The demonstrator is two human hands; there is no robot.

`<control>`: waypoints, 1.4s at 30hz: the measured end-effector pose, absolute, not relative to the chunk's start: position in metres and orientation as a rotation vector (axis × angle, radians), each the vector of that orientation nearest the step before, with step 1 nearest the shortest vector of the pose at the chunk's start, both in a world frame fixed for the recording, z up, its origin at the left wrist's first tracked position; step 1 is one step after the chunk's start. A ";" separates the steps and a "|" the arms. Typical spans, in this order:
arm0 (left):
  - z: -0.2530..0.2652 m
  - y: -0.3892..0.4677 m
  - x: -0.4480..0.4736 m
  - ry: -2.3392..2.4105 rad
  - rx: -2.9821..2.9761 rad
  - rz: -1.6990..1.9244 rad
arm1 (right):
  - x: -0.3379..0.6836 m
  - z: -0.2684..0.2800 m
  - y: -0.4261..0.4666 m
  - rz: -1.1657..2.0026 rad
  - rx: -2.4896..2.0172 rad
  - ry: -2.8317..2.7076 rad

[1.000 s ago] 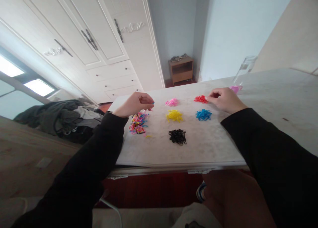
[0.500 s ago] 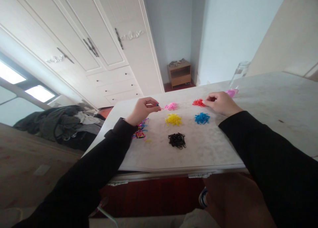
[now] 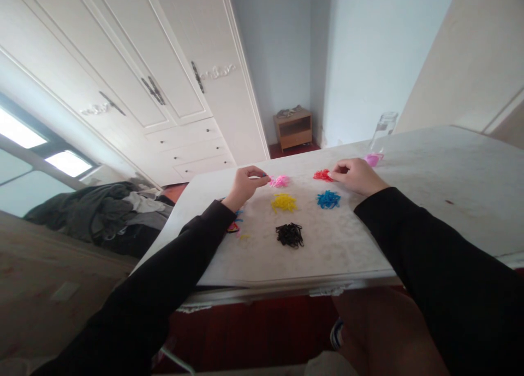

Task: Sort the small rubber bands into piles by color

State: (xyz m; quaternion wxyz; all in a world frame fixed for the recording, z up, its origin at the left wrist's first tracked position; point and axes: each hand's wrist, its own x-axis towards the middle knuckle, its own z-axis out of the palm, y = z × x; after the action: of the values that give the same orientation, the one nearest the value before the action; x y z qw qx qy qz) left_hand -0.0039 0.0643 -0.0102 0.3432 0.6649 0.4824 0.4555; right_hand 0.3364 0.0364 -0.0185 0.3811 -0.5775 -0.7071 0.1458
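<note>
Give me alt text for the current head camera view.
A person's left hand is at a pile of pink bands, right hand at red bands, on a pale table. A yellow pile, blue pile and black pile lie nearer; the left arm partly hides a multicoloured pile.

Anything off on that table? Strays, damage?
Two things: a bit of yellow lies apart from the yellow pile, near the mostly hidden mixed pile. Also, the table's front edge looks ragged, perhaps chipped or peeling.
</note>
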 end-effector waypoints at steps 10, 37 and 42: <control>-0.016 0.061 0.000 1.163 1.588 1.141 | 0.336 -0.016 0.035 0.380 -1.487 -1.799; 0.009 -0.008 0.021 0.873 1.885 1.005 | 0.269 0.009 -0.003 0.420 -0.767 -2.018; 0.009 -0.013 0.022 0.807 1.908 0.954 | 0.257 0.002 -0.006 0.535 -0.520 -2.118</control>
State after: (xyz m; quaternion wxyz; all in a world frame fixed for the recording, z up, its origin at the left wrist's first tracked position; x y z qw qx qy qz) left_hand 0.0221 -0.0130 0.0092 0.4171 0.7603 0.3215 0.3802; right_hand 0.2574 -0.0064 0.0018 0.4330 -0.2086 -0.8502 0.2148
